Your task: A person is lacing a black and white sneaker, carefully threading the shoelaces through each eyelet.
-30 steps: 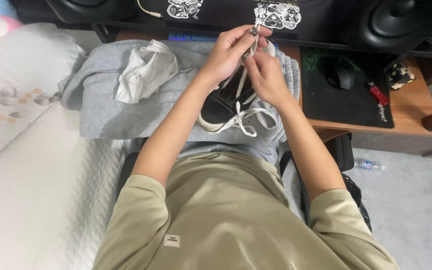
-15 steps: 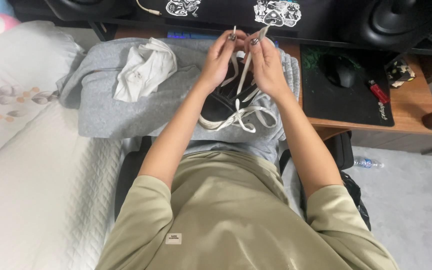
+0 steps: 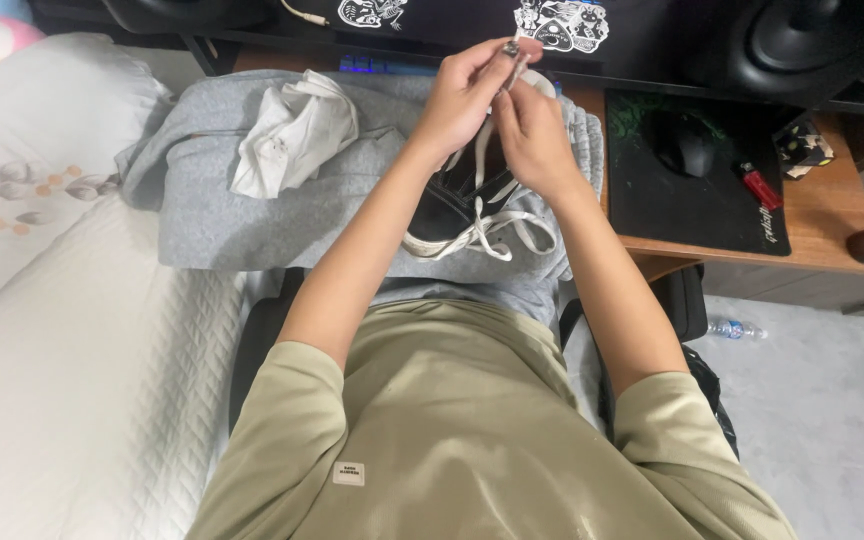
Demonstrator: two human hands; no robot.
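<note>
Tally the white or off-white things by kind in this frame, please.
White lace, held by left hand and right hand: 1
Crumpled white cloth: 1
White pillow: 1
White quilted bed cover: 1
Total: 4

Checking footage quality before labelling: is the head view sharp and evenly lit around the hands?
Head view: soft, even light, no glare; left hand and right hand look sharp, pinching the white lace; the speaker at the top sits in deep shadow.

A brown wooden desk (image 3: 822,225) stands at right, a black rectangular mouse pad (image 3: 697,200) upon it. Left of the desk lies a white quilted bed (image 3: 72,380); below it, grey carpet floor (image 3: 832,400).
</note>
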